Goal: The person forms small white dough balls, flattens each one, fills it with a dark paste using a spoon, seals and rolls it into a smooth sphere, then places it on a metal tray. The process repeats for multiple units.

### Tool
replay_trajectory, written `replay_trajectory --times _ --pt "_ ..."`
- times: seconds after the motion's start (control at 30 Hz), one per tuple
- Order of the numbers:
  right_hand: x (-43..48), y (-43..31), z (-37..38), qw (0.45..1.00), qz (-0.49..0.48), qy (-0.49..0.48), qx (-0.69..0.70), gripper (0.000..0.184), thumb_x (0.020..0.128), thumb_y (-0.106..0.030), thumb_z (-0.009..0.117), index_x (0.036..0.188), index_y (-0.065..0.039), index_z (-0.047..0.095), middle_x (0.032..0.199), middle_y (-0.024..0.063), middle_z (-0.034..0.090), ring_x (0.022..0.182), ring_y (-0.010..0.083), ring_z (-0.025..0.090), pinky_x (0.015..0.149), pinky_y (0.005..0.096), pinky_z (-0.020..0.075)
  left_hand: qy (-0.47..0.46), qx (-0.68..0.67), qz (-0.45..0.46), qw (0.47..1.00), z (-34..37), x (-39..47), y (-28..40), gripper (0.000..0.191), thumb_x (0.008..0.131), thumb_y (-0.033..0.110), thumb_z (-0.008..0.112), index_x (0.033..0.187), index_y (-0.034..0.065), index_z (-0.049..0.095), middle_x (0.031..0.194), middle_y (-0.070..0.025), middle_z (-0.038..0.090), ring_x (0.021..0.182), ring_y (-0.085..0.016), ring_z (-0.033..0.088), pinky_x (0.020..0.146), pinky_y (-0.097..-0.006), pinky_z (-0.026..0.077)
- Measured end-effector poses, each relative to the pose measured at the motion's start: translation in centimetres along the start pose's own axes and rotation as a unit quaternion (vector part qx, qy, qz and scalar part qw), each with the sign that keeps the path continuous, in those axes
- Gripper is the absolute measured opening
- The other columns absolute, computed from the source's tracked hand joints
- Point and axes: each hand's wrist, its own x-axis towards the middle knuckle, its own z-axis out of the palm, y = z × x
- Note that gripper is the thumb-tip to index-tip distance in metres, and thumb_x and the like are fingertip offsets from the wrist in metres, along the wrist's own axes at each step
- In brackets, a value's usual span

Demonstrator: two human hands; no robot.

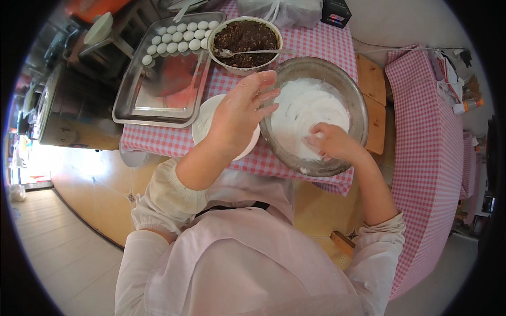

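My left hand hovers over a white bowl and the near rim of a metal basin. Its fingers are apart, dusted with white powder, and nothing shows in them. Inside the metal basin lies a broad layer of white flour-like powder. My right hand is low in the basin at its near right side, with curled fingertips at the powder. Something small and white shows by those fingers; whether they grip it is unclear. Pale powder is partly visible in the white bowl, behind my left wrist.
A steel tray holds rows of white balls. Beside it, a bowl of dark chunky filling has a metal spoon across it. Plastic bags and a black box stand behind. Another checked-cloth table is at right.
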Motion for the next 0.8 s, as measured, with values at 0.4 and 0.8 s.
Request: replay_trajectory --times 0.4,0.8 --pt "6.0 -1.5 3.4 0.944 -0.252 0.141 -0.162 0.04 0.08 -0.017 0.065 0.118 -0.007 0.054 0.123 0.0163 0.047 0.105 0.0284 0.055 0.086 0.0387 0.047 0.008 -0.043 0.02 0.999 -2.6 -1.2 1.9 0.035 0.096 0.026 0.046 0.117 -0.0012 0.051 0.12 -0.0119 0.053 0.109 -0.025 0.053 0.091 -0.0372 0.044" --pt "6.6 -1.5 2.2 0.937 -0.211 0.171 -0.221 0.039 0.078 -0.017 0.066 0.114 -0.006 0.052 0.114 0.0198 0.048 0.093 0.0363 0.058 0.081 0.0419 0.0479 -0.042 -0.051 0.021 0.998 -3.7 -1.3 1.9 0.032 0.096 0.023 0.046 0.114 -0.0018 0.053 0.115 -0.0131 0.057 0.103 -0.022 0.056 0.088 -0.035 0.046"
